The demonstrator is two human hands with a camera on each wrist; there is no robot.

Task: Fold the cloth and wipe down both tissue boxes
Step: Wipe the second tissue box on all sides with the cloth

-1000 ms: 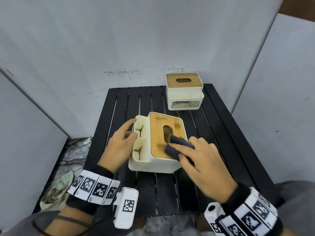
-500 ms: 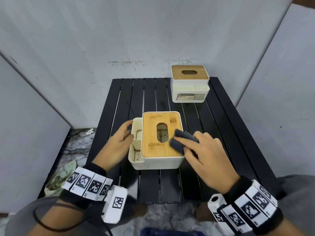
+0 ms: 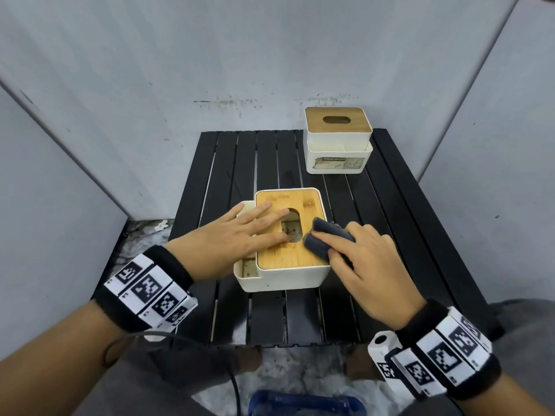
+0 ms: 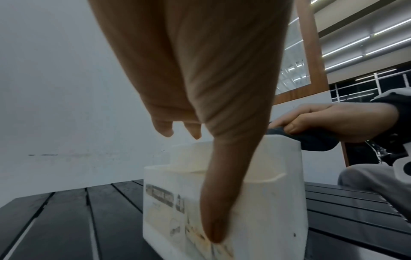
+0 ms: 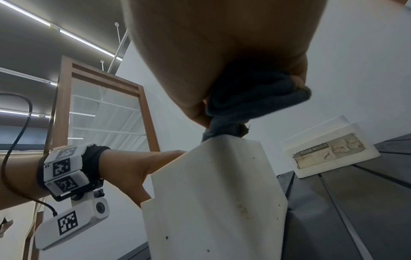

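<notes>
A white tissue box (image 3: 280, 277) with a bamboo lid (image 3: 289, 258) sits mid-table. My left hand (image 3: 240, 235) lies flat on the lid with straight fingers, reaching to the oval slot. My right hand (image 3: 363, 259) grips a folded dark grey cloth (image 3: 322, 240) against the lid's right edge. The right wrist view shows the cloth (image 5: 251, 100) bunched in the fingers above the box's white wall (image 5: 213, 193). In the left wrist view my thumb (image 4: 218, 202) runs down the box's side (image 4: 266, 211). A second tissue box (image 3: 338, 145) stands at the back right.
The black slatted table (image 3: 228, 163) is enclosed by grey panels on the left, back and right. Its front edge lies just before my wrists. A blue object (image 3: 300, 403) shows on the floor below. Bare slats run between the two boxes.
My left hand has moved from the box's left side up onto the bamboo lid. The right hand with the cloth stays at the lid's right edge.
</notes>
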